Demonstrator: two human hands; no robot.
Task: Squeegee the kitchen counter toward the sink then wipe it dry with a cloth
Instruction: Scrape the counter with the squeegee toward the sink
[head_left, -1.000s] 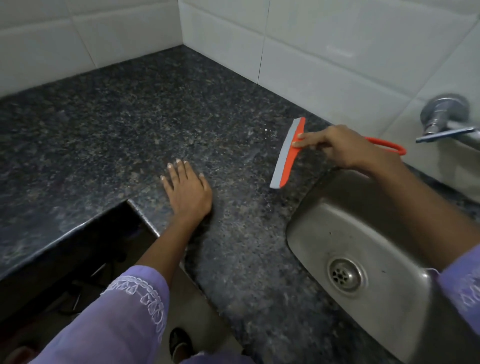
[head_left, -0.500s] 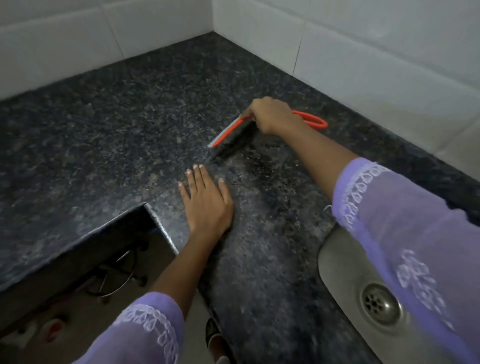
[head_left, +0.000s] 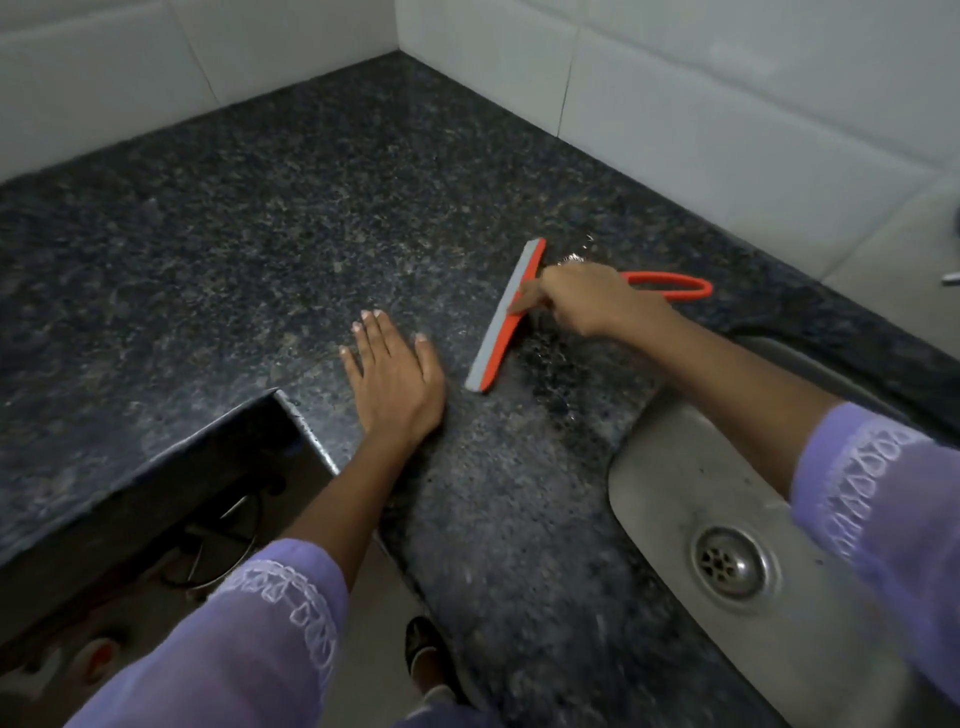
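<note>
The stainless steel sink (head_left: 675, 499) with a round drain (head_left: 735, 564) is sitting at the right, and nothing is lying in it. The orange squeegee with a grey rubber blade (head_left: 501, 325) is lying on the dark speckled granite surface (head_left: 260, 234), just left of the sink. The right hand (head_left: 587, 301) is gripping its handle with curled fingers. The left hand (head_left: 395, 379) is resting flat, fingers straight, beside the blade.
</note>
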